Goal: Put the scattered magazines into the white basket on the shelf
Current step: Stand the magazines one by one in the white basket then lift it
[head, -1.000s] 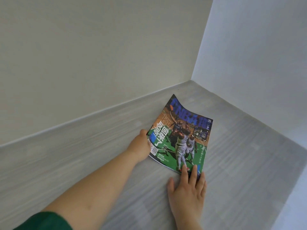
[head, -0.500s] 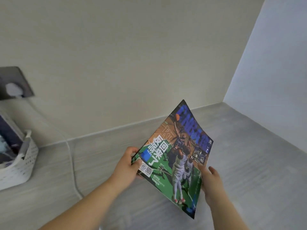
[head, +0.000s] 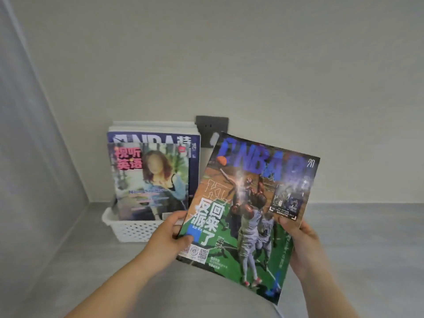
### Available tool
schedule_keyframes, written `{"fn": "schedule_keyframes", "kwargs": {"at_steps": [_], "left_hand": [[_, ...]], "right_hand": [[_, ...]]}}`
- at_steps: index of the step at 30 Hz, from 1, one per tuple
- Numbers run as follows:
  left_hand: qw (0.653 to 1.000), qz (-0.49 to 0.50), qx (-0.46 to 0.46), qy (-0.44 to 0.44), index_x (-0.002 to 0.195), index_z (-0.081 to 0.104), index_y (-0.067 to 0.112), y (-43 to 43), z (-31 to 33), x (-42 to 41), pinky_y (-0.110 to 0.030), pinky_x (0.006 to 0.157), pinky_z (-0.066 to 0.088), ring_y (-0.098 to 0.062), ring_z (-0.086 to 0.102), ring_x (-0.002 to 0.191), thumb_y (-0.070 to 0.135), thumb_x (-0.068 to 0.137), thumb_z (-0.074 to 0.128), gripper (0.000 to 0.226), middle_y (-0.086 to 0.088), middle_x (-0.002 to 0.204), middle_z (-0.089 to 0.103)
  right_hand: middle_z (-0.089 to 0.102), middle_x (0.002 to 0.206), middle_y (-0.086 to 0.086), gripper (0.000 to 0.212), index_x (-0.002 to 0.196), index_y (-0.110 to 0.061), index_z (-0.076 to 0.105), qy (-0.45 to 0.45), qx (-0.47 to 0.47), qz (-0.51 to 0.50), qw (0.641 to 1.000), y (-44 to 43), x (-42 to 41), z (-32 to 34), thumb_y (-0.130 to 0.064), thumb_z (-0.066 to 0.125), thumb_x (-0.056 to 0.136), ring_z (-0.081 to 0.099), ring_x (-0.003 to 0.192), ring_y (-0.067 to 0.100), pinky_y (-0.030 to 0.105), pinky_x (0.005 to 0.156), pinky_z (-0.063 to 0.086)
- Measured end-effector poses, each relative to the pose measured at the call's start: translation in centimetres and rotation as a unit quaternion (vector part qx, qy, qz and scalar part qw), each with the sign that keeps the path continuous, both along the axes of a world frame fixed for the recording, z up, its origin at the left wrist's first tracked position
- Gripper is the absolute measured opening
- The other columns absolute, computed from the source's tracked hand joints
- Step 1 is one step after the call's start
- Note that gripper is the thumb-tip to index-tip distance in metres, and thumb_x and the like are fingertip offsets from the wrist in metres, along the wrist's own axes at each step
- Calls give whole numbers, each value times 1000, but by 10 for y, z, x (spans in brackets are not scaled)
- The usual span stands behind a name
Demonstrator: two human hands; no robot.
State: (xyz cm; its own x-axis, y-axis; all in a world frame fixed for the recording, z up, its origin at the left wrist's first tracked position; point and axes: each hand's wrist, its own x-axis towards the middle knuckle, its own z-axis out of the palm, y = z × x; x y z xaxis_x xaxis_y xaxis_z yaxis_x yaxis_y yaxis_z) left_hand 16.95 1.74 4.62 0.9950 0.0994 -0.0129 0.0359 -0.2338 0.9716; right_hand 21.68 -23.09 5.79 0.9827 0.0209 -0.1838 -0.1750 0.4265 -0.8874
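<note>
I hold a basketball magazine [head: 250, 203] with a green and orange cover up in the air, tilted, facing me. My left hand [head: 169, 237] grips its lower left edge, my right hand [head: 298, 242] its right edge. The magazine hangs just right of and in front of the white perforated basket [head: 133, 230], which stands on the grey shelf against the back wall. Several magazines stand upright in the basket: one with a woman on the cover [head: 149, 180] in front, a blue NBA one [head: 156, 140] behind it.
A dark wall socket [head: 211, 127] with a white plug sits on the back wall behind the held magazine's top corner. A side wall [head: 34, 168] closes the shelf on the left. The grey shelf surface [head: 367, 237] stretches to the right of my hands.
The magazine came up off the shelf floor into both hands. My view swung left, bringing the basket with its magazines into the middle; the magazine now hangs close beside it.
</note>
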Motion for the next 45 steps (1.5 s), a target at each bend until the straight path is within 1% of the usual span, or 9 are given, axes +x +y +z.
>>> {"fn": "schedule_keyframes", "kwargs": {"at_steps": [3, 11, 17, 23, 31, 36, 38, 41, 45], "left_hand": [[999, 23, 12, -47, 91, 51, 33, 47, 14, 0, -6, 67, 49, 11, 64, 72, -6, 81, 54, 40, 31, 66, 68], [949, 272, 65, -145, 97, 65, 10, 134, 23, 38, -9, 59, 33, 1, 51, 67, 4, 79, 60, 20, 8, 80, 61], [944, 301, 59, -119, 93, 68, 4, 161, 0, 54, -11, 55, 42, 1, 55, 59, 3, 77, 63, 17, -5, 85, 65], [919, 342, 150, -123, 85, 70, -2, 168, -21, 55, -22, 70, 35, -29, 53, 91, 3, 69, 70, 16, -10, 87, 61], [926, 307, 208, -70, 75, 70, 1, 169, -25, 67, -38, 96, 33, -30, 42, 108, 9, 64, 76, 15, -11, 102, 60], [916, 312, 251, -32, 72, 70, 1, 175, -34, 61, -40, 96, 35, -35, 44, 113, 8, 63, 76, 13, -16, 114, 59], [910, 338, 238, -30, 75, 67, 3, 176, -37, 59, -38, 94, 37, -34, 46, 113, 8, 62, 77, 16, -15, 117, 56], [919, 342, 196, -14, 99, 57, 6, 180, -38, 61, -35, 85, 39, -31, 50, 108, 11, 63, 77, 42, -15, 120, 51], [962, 247, 96, 66, 126, 39, 7, 185, -34, 67, -39, 86, 42, -30, 51, 106, 12, 68, 74, 68, -18, 126, 50]], "right_hand": [[74, 63, 2, 17, 76, -11, 64, -67, -11, 48, 997, 52, 7, 18, 1, 52, 78, 69, 55, 16, 25, 46, 55], [72, 63, -10, 32, 69, -16, 70, -209, -108, 63, 970, 156, 51, 52, 11, 54, 76, 64, 68, 10, 24, 68, 51], [73, 63, -10, 29, 74, -15, 68, -186, -127, 87, 970, 186, 73, 38, 11, 56, 75, 66, 63, 6, 18, 58, 53], [73, 63, -7, 25, 76, -12, 68, -143, -131, 94, 977, 191, 79, 14, 11, 59, 73, 66, 65, 12, 24, 60, 53], [71, 60, -5, 27, 70, -12, 66, -102, -133, 59, 984, 183, 85, -4, 14, 58, 71, 63, 67, 17, 29, 63, 51], [71, 57, -10, 23, 76, -9, 68, -99, -168, 83, 977, 194, 83, -12, 12, 62, 71, 63, 70, 20, 35, 72, 54], [69, 55, -12, 20, 78, -8, 69, -97, -188, 63, 975, 201, 83, -14, 10, 63, 72, 61, 69, 18, 24, 65, 54], [66, 72, -5, 21, 78, -17, 62, -121, -256, 5, 959, 209, 85, -14, 4, 63, 75, 57, 68, 10, 8, 51, 45], [47, 128, 8, 44, 122, -14, 45, -98, -394, -49, 912, 206, 89, -23, -8, 62, 81, 49, 113, 22, 31, 94, 43]]}}
